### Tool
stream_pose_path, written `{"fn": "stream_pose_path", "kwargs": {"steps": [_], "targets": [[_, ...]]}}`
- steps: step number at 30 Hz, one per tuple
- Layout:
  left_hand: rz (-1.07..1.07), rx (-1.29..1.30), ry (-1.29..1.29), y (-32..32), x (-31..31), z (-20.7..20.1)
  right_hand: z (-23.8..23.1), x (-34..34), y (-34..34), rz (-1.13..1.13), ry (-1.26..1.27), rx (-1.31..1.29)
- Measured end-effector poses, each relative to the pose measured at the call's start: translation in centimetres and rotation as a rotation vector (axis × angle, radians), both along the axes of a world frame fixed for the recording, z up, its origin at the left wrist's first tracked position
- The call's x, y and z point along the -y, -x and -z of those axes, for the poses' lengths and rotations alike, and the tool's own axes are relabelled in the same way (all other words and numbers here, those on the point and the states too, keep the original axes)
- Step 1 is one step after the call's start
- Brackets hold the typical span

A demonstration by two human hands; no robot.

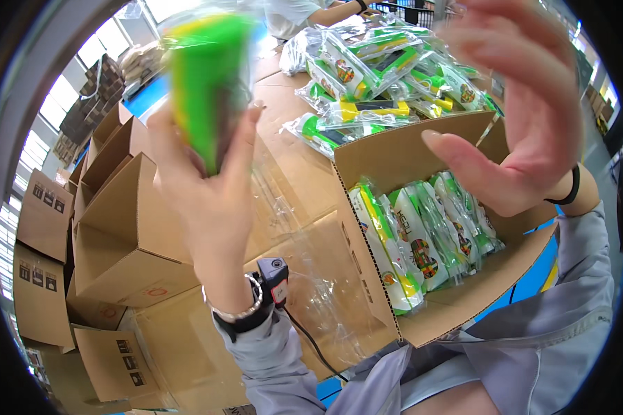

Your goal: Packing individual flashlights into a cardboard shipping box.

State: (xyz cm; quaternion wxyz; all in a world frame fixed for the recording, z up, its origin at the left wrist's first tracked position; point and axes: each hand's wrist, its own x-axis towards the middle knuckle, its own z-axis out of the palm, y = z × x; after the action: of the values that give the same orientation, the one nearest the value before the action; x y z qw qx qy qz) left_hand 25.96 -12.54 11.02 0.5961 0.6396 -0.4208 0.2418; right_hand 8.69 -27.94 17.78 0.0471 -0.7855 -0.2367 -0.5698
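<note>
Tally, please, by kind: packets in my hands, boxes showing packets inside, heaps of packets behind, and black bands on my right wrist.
Packet in your left hand: 1 (blurred)
Box with packets inside: 1
Heap of packets behind it: 1
Black band on your right wrist: 1
Total: 4
Packets inside box and heap overlap, so they are not counted singly.
</note>
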Motion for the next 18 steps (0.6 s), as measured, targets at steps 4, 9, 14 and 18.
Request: {"fn": "stream_pose_path", "kwargs": {"steps": [4, 9, 14, 18], "targets": [[-0.151, 0.597, -0.276, 2.5, -0.6, -0.9, -0.3, -2.2, 0.6, 0.308, 0.282, -0.105], [-0.1, 0.74, -0.329, 5.2, 0.7, -0.5, 1.0, -3.0, 2.0, 0.645, 0.509, -0.305], [-0.069, 0.706, -0.083, 4.3, 0.8, -1.0, -1.3, -1.5, 3.9, 0.747, -0.083, -1.173], [0.019, 0.287, -0.09, 3.4, -0.1, -1.0, -2.1, 3.9, 6.1, 0.291, -0.376, -1.272]]}}
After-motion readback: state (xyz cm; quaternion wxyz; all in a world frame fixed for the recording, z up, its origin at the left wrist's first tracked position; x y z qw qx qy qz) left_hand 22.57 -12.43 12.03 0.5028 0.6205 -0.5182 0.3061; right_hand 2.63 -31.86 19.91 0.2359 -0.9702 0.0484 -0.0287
